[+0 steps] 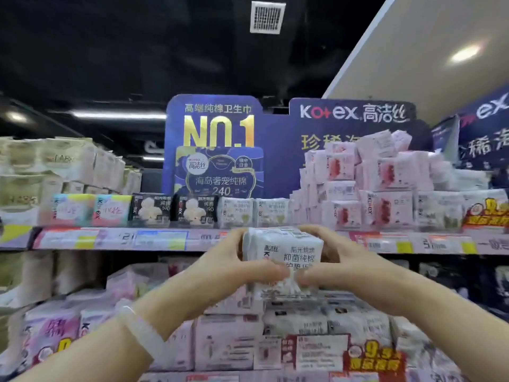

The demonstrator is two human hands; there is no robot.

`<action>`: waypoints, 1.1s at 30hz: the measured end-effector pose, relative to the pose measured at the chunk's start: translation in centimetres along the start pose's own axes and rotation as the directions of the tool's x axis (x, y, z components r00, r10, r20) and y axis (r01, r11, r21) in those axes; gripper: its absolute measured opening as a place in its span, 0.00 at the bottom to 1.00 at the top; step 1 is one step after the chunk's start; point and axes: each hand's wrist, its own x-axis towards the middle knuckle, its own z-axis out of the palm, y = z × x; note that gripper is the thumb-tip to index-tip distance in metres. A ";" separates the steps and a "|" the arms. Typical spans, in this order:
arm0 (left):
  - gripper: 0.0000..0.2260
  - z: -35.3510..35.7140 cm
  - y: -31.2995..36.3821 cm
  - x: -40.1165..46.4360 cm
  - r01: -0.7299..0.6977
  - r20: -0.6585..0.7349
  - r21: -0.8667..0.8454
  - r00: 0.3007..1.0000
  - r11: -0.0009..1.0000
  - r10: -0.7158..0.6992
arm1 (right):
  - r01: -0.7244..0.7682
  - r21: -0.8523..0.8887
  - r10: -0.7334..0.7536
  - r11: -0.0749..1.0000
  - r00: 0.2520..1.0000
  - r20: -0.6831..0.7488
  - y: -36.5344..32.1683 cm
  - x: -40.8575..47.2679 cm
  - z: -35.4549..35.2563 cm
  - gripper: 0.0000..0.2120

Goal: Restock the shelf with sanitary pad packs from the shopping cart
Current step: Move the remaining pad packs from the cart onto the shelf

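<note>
**One white pack going up to the top shelf**

The white pad pack (282, 260) sits squeezed between both hands, just below the top shelf edge (165, 239). It looks light and soft, its wrapper probably slick, so gripping the two ends suits it. The left hand (234, 267) and right hand (338, 264) curl round its sides, thumbs pressing the front. Above the edge stand two matching white packs (254, 212) and two black ones (173, 209).

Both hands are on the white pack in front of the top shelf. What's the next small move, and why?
Probably lift it and ease it forward onto the matching white packs on the top shelf. The left hand and right hand hold the white pack just below the shelf edge, directly in front of that single row, which has room above.
</note>
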 end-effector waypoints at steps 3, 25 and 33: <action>0.23 0.0 1.7 3.6 -0.086 0.065 -0.005 0.994 0.996 0.086 | 0.006 -0.095 -0.011 0.995 0.999 -0.050 -1.2 1.6 -2.7 0.32; 0.45 1.0 3.1 21.1 -0.140 0.101 0.262 0.988 0.955 0.117 | -0.184 -0.687 0.021 0.704 0.971 -0.238 -2.6 10.6 -13.5 0.30; 0.47 -1.3 1.9 21.9 -0.053 0.111 0.385 0.994 0.921 0.010 | -0.092 -0.813 -0.032 0.576 0.990 -0.135 -2.0 13.9 -13.0 0.25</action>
